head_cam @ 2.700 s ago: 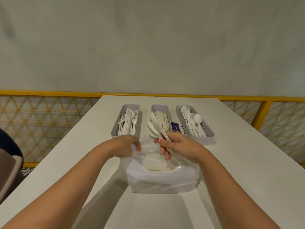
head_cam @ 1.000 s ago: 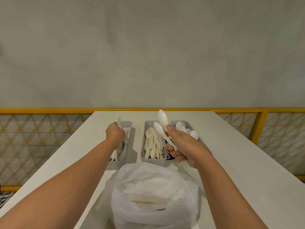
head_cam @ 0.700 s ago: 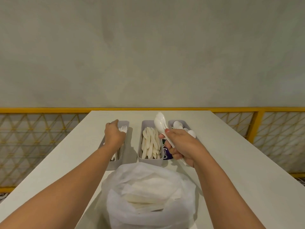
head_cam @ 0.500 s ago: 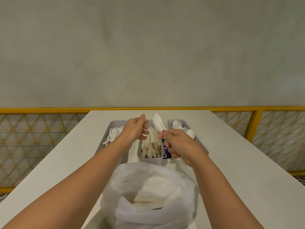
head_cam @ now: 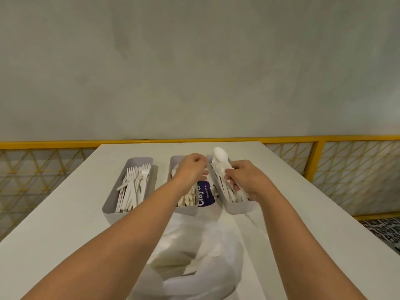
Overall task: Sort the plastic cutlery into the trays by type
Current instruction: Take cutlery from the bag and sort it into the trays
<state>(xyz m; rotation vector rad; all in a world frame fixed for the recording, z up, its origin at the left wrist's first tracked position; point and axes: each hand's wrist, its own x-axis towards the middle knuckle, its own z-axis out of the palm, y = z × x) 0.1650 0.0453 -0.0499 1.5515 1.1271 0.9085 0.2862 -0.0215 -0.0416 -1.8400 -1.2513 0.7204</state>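
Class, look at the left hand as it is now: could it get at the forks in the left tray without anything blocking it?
Probably yes. The left hand hovers over the middle tray, right beside the left tray. The forks lie uncovered in the open-topped tray, and nothing stands between them and the hand.

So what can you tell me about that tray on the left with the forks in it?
The fork tray is a long, narrow, pale grey bin with rounded corners, apparently plastic. It sits flat on the white table, leftmost of three, running away from the viewer. White plastic forks lie loosely piled inside, tines mostly at the far end. Neither hand touches it.
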